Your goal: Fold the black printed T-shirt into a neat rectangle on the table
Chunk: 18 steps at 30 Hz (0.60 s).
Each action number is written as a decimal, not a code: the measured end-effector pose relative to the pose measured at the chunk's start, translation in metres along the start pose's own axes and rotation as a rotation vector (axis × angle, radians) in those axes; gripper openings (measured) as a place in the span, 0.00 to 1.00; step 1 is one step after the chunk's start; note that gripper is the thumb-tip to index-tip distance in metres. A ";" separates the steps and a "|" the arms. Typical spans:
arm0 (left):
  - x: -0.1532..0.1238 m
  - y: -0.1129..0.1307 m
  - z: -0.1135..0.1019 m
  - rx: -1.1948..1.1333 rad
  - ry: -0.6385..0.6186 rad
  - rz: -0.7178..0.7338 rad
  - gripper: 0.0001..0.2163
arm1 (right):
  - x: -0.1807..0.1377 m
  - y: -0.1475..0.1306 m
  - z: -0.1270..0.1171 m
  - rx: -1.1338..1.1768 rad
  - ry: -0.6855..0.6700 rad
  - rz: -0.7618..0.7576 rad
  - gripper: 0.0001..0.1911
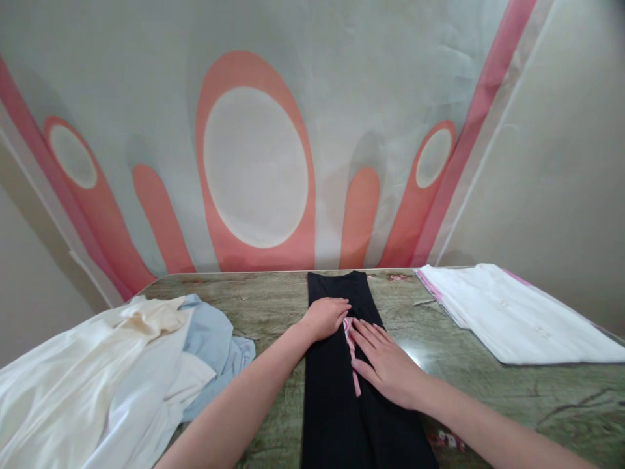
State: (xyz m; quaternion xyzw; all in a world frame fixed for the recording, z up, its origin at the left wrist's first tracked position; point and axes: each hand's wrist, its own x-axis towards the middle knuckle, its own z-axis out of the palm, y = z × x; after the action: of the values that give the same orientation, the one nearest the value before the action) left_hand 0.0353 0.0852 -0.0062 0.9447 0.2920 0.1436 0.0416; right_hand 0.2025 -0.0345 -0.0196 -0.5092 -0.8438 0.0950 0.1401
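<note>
Black trousers (332, 404) lie lengthwise on the table, the far end reaching the back edge. My left hand (325, 318) rests palm down on the upper part of the black cloth, its fingers pointing right and slightly curved. Just to the right, my right hand (383, 361) lies flat on the trousers with the fingers stretched out. Neither hand grips anything that I can see. Between the two legs a narrow pink-and-white patterned strip (352, 352) shows beside my right fingers; I cannot tell whether it is cloth or the tabletop's print.
Loose cream and white garments (88, 371) are heaped at the left, with a light blue garment (209, 345) partly under them. Flat white garments (517, 319) with pink edges are stacked at the right. The green wood-patterned table (273, 306) meets a decorated wall (342, 78).
</note>
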 end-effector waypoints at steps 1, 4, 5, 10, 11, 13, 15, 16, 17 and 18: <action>0.000 -0.002 -0.002 -0.012 0.016 -0.019 0.16 | 0.000 0.001 0.000 0.003 0.000 0.001 0.31; 0.002 -0.013 -0.007 -0.052 0.130 -0.172 0.16 | 0.001 0.002 -0.005 0.029 0.011 -0.014 0.31; 0.003 -0.019 -0.008 -0.073 0.170 -0.252 0.15 | 0.000 0.002 -0.007 0.043 0.012 -0.022 0.30; 0.014 -0.052 -0.011 -0.170 0.193 -0.534 0.10 | -0.009 -0.009 -0.021 0.145 -0.003 -0.058 0.25; 0.018 -0.057 -0.012 -0.172 0.182 -0.551 0.10 | -0.011 -0.013 -0.022 0.159 -0.001 -0.066 0.24; 0.027 -0.065 -0.012 -0.171 0.152 -0.573 0.10 | -0.015 -0.020 -0.021 0.164 0.008 -0.072 0.25; 0.037 -0.071 -0.013 -0.170 0.115 -0.590 0.10 | -0.017 -0.025 -0.017 0.149 0.001 -0.071 0.27; 0.042 -0.073 -0.012 -0.168 0.097 -0.596 0.10 | -0.017 -0.027 -0.014 0.137 -0.008 -0.069 0.28; 0.047 -0.074 -0.012 -0.165 0.082 -0.601 0.10 | -0.018 -0.028 -0.012 0.126 -0.018 -0.068 0.29; 0.052 -0.076 -0.011 -0.161 0.071 -0.606 0.11 | -0.018 -0.029 -0.010 0.118 -0.026 -0.067 0.30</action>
State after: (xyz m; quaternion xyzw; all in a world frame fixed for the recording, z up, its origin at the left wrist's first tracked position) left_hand 0.0317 0.1771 0.0046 0.8027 0.5492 0.1802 0.1470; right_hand 0.1900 -0.0634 -0.0036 -0.4704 -0.8550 0.1462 0.1620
